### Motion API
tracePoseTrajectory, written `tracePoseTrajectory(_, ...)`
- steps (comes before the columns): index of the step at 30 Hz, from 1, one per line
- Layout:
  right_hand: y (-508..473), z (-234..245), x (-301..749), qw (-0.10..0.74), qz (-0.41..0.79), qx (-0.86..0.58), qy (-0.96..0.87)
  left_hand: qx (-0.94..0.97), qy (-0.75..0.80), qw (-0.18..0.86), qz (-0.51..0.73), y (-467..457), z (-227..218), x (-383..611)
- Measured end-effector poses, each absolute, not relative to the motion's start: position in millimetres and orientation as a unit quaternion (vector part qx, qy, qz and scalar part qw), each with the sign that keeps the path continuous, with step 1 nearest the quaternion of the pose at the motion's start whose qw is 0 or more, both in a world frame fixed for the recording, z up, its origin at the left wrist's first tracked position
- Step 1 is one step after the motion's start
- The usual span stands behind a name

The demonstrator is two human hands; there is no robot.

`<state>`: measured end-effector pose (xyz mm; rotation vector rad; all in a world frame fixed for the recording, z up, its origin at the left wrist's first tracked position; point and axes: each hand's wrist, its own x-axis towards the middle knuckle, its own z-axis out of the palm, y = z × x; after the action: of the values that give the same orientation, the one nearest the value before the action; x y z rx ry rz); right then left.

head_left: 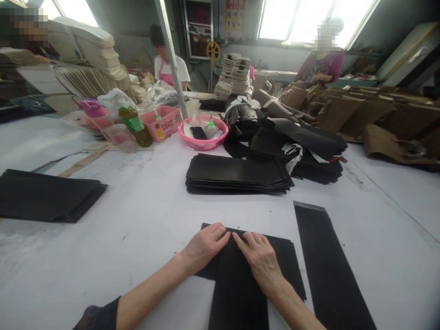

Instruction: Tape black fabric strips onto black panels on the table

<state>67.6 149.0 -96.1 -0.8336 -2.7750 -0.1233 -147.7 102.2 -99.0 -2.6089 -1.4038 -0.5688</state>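
Before me on the white table lies a black rectangular panel (pixel 287 256), with a long black strip (pixel 237 293) across it, running toward me. My left hand (pixel 206 245) is closed at the strip's far end, fingertips on its upper left corner. Close beside it, my right hand (pixel 259 256) grips the same end, its index finger stretched toward the left fingertips and the others curled along the edge. What lies under the fingers is hidden. Another long black strip (pixel 333 266) with a greyish far end lies apart on the right.
Stacks of black panels lie ahead (pixel 237 172) and at left (pixel 48 195). Beyond are a pink basin (pixel 202 144) holding a phone, a pink basket (pixel 163 123), a bottle (pixel 135 126), black piles (pixel 302 142) and brown bags (pixel 364 110). A pole (pixel 173 59) rises behind. Several people work farther back.
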Motion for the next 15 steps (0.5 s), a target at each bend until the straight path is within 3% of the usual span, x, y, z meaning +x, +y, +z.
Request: tracePoseTrajectory(15, 150, -93, 69, 0.126, -0.074, -0.287, -0.947, -0.85, -0.497, 0.13, -0.118, 98, -98, -136)
